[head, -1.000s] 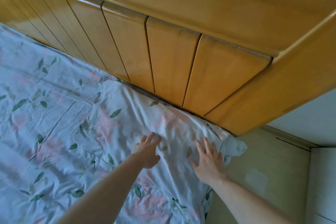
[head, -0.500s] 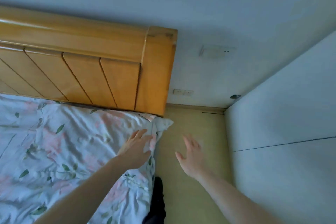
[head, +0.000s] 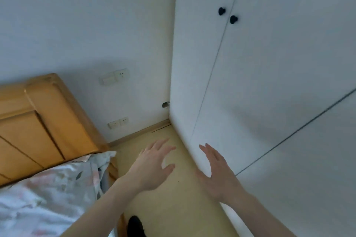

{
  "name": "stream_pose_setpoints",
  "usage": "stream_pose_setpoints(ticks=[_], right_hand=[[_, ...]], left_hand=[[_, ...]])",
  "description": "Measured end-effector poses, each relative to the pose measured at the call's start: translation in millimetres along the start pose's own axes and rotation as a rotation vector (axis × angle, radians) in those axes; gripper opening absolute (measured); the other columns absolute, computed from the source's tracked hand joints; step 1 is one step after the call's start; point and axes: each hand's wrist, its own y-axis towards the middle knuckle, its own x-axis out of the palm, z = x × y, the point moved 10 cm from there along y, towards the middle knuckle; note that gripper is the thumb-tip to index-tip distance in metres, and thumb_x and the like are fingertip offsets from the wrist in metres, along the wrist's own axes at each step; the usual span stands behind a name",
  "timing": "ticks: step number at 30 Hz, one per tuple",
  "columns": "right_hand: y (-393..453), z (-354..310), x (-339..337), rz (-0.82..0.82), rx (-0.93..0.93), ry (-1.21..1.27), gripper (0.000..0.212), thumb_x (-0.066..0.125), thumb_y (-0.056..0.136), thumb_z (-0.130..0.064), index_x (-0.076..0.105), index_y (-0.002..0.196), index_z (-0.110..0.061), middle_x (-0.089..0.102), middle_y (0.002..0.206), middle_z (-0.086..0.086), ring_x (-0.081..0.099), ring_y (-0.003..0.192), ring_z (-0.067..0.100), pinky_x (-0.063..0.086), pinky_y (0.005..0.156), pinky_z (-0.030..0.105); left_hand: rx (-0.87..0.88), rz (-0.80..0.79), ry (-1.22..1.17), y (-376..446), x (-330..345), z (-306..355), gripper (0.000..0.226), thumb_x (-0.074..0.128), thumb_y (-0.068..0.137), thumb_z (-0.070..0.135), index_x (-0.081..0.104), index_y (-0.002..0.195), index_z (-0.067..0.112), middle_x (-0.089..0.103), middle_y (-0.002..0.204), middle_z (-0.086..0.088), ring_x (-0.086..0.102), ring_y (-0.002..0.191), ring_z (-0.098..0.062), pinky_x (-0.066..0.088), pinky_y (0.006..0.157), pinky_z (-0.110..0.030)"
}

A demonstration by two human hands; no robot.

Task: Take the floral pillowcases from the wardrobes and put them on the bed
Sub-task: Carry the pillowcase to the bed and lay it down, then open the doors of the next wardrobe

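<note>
At the bottom edge of the frame, just left of centre, a dark shape (head: 135, 225) sits on the floor (head: 173, 208) between my forearms; I cannot tell what it is. My left forearm rises from the lower left, passing just beside the bed's edge. My left hand (head: 152, 169) hangs over the pale yellow floor at centre frame, palm down, its fingers (head: 161, 145) spread and holding nothing. My right hand (head: 217, 175) is a little to the right of it, in front of the foot of the wardrobe (head: 269, 82), edge-on with the fingers (head: 209, 152) straight, loosely apart, and likewise holding nothing. The two hands are near each other but not touching.

The floral pillowcase (head: 63, 183) lies on the bed (head: 28, 208) in the lower left of the frame, pale blue with pink blooms and green leaves, its rumpled corner against the base of the wooden headboard (head: 48, 125). It is left of my left hand and apart from it; neither hand touches the cloth.

Farther back, the headboard stands against the white wall (head: 77, 25), which carries a switch and socket plate (head: 113, 79) at mid-left and a lower socket (head: 117, 122) near the skirting. The wardrobe fills the right half of the frame, its white doors closed, with two small black knobs (head: 222, 11) side by side at the upper right.
</note>
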Motion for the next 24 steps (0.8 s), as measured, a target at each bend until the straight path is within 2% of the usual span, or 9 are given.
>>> stream_pose_setpoints(ticks=[3,6,8,12,15,17,19,22,24], right_hand=[[-42.4,30.5,-46.2,0.066,0.010,0.003,0.072,0.054,0.102,-0.049,0.013,0.161,-0.048,0.001,0.168,-0.031,0.001,0.157,-0.002,0.024,0.127,0.033],[-97.1,66.8,-103.2,0.185,0.046,0.029,0.070,0.054,0.102,-0.048,0.014,0.159,-0.050,0.001,0.165,-0.035,0.003,0.155,-0.007,0.024,0.125,0.027],[-128.9,84.6,-133.2,0.266,0.074,0.034,0.069,0.056,0.101,-0.048,0.017,0.159,-0.050,0.005,0.164,-0.037,0.011,0.154,-0.007,0.030,0.122,0.025],[-197.9,123.8,-182.6,0.441,0.150,0.080,0.064,0.058,0.100,-0.047,0.025,0.155,-0.052,0.013,0.161,-0.039,0.038,0.141,-0.002,0.044,0.108,0.024],[-244.6,144.8,-207.4,0.569,0.211,0.125,0.060,0.061,0.099,-0.045,0.033,0.151,-0.052,0.021,0.154,-0.042,0.044,0.130,-0.011,0.043,0.100,0.017],[-282.3,157.5,-219.6,0.656,0.270,0.144,0.057,0.061,0.099,-0.046,0.035,0.149,-0.053,0.024,0.153,-0.042,0.042,0.130,-0.015,0.040,0.106,0.016],[-311.9,163.9,-226.8,0.717,0.322,0.147,0.055,0.061,0.099,-0.046,0.036,0.147,-0.056,0.024,0.152,-0.043,0.045,0.135,-0.008,0.041,0.108,0.017],[-357.5,172.1,-238.1,0.806,0.445,0.162,0.054,0.064,0.098,-0.045,0.037,0.142,-0.062,0.026,0.148,-0.049,0.064,0.113,0.018,0.050,0.084,0.016],[-387.7,174.4,-245.2,0.879,0.490,0.160,0.053,0.066,0.098,-0.041,0.040,0.138,-0.063,0.030,0.147,-0.049,0.064,0.111,0.016,0.050,0.080,0.017]], left_hand=[[0.144,0.049,0.023,4.5,-1.9,68.4,0.057,0.052,0.100,0.052,0.033,0.154,0.046,0.011,0.168,0.021,0.010,0.157,-0.011,0.019,0.127,-0.039],[0.320,0.075,0.043,7.0,-0.8,152.1,0.055,0.054,0.100,0.050,0.036,0.152,0.046,0.013,0.168,0.023,0.009,0.157,-0.008,0.021,0.127,-0.036],[0.418,0.077,0.051,7.0,-1.2,198.0,0.053,0.055,0.100,0.048,0.037,0.151,0.045,0.014,0.167,0.024,0.007,0.157,-0.005,0.024,0.125,-0.035],[0.621,0.074,0.061,10.7,4.4,287.9,0.052,0.056,0.100,0.046,0.039,0.149,0.048,0.015,0.164,0.030,0.007,0.155,0.000,0.029,0.122,-0.034],[0.744,0.068,0.071,9.5,10.8,342.8,0.051,0.059,0.099,0.046,0.042,0.147,0.048,0.017,0.161,0.034,0.016,0.150,0.004,0.034,0.117,-0.028],[0.842,0.030,0.057,4.6,21.2,382.2,0.051,0.060,0.098,0.046,0.043,0.146,0.049,0.017,0.159,0.037,0.023,0.145,0.007,0.041,0.109,-0.024],[0.911,-0.012,0.043,-0.3,31.3,406.6,0.050,0.061,0.098,0.046,0.043,0.145,0.050,0.018,0.157,0.039,0.029,0.140,0.009,0.043,0.106,-0.022],[0.999,-0.062,0.026,-7.5,50.4,434.6,0.050,0.061,0.098,0.046,0.042,0.145,0.051,0.019,0.154,0.041,0.037,0.131,0.010,0.044,0.102,-0.019],[1.051,-0.099,0.020,-14.8,65.1,449.6,0.051,0.060,0.098,0.047,0.042,0.145,0.051,0.021,0.154,0.040,0.037,0.131,0.009,0.042,0.100,-0.017]])
